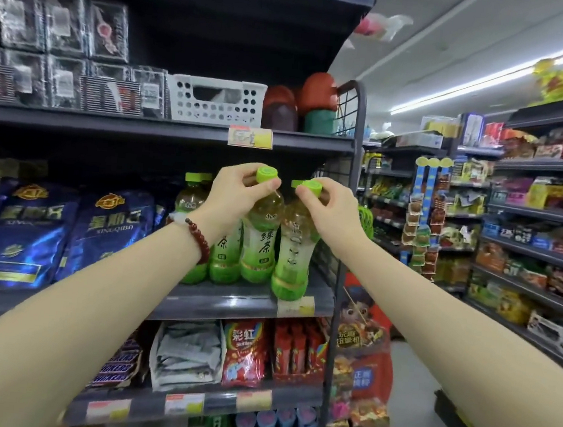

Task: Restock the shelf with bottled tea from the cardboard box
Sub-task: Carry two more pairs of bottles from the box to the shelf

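Several green tea bottles with lime caps stand at the right end of the middle shelf [230, 303]. My left hand [237, 197] pinches the neck of one bottle [259, 242] just under its cap. My right hand [330, 207] grips the cap and neck of the rightmost bottle [292, 262], whose base sits at the shelf's front edge. Two more bottles [194, 205] stand behind my left wrist, partly hidden. The cardboard box is out of view.
Blue foil bags [23, 233] fill the shelf left of the bottles. A wire end panel [348, 185] closes the shelf on the right. A white basket [215, 100] sits on the shelf above, snacks [246, 351] below. An aisle with stocked shelves [538, 245] runs to the right.
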Demonstrator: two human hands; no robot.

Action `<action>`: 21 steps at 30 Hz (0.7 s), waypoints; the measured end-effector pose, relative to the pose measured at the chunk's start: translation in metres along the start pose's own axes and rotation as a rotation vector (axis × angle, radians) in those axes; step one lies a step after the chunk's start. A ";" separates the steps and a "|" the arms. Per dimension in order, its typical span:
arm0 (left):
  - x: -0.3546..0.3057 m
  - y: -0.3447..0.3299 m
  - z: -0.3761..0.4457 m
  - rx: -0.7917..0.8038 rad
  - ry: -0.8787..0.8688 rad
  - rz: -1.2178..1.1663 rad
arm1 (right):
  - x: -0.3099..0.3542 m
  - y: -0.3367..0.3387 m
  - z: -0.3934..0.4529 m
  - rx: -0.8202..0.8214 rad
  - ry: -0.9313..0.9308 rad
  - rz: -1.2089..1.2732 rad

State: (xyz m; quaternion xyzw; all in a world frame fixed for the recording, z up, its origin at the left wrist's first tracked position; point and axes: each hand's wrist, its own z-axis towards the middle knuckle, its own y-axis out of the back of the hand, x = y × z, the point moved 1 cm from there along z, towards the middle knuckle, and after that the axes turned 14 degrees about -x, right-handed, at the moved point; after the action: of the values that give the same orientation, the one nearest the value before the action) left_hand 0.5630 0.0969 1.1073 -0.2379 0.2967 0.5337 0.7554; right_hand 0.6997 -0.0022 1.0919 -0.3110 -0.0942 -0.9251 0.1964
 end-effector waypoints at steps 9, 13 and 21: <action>0.036 -0.004 0.011 -0.002 0.079 0.048 | -0.018 -0.017 0.015 0.026 0.000 -0.003; 0.047 -0.004 0.014 -0.011 0.078 0.067 | -0.028 -0.028 0.019 0.023 -0.011 -0.007; 0.067 -0.006 0.011 -0.093 0.029 0.197 | -0.044 -0.048 0.005 -0.109 -0.049 0.008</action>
State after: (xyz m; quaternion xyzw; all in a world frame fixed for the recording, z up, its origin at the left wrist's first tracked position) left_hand 0.5876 0.1475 1.0679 -0.2503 0.3045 0.6151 0.6828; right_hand 0.7140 0.0558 1.0668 -0.3442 -0.0471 -0.9201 0.1808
